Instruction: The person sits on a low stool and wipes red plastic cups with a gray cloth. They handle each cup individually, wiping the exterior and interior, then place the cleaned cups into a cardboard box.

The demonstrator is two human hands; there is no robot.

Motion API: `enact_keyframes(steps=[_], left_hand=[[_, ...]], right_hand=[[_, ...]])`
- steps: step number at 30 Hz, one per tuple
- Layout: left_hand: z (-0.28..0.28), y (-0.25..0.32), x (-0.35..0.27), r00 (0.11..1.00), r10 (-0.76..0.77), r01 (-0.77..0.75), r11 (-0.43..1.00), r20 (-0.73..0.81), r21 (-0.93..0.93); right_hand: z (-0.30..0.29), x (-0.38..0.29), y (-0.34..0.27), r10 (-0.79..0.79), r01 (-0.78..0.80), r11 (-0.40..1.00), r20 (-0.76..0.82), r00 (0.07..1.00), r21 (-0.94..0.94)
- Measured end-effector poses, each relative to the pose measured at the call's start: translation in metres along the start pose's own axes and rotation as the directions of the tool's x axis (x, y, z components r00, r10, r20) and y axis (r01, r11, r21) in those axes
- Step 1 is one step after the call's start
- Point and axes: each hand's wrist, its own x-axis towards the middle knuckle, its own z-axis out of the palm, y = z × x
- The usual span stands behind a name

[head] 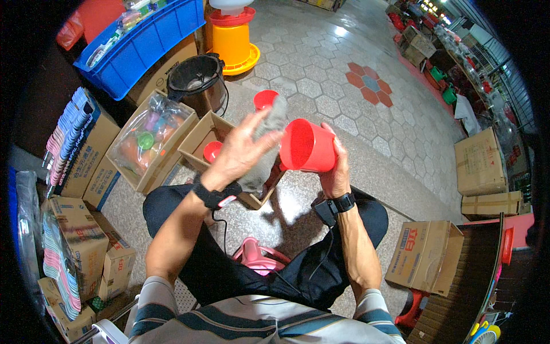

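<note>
My right hand (335, 172) grips a red plastic cup or scoop (310, 146) from its right side and underneath, with the wide mouth tilted to the left. My left hand (240, 150) holds a grey cloth (261, 172) between thumb and fingers, just left of the cup's rim; the cloth hangs down below the hand and looks slightly blurred. Beyond the left hand, another red cup (265, 99) shows past the fingers. Inside an open cardboard box (200, 136) sits a further red cup (212, 151). The cloth and hand hide part of the box.
A carton of bagged colourful plastic items (144, 142) stands left of the box. Behind are a dark pot (197, 86), a blue crate (142, 51) and a yellow-and-red poultry feeder (232, 47). Cartons (423, 253) stand right. A pink plastic object (258, 256) lies between my legs.
</note>
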Motion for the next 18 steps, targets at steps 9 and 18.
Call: enact_keyframes(steps=[9,18], left_hand=[[0.024,-0.03,-0.006,0.993,-0.115,0.113,0.992,0.037,0.06],[0.036,-0.038,-0.012,0.989,-0.056,0.09,0.963,-0.138,0.254]], right_hand=[[0.003,-0.006,0.009,-0.185,0.192,0.931,0.05,0.981,-0.309],[0.006,-0.007,0.012,-0.096,0.095,0.921,0.015,0.995,-0.379]])
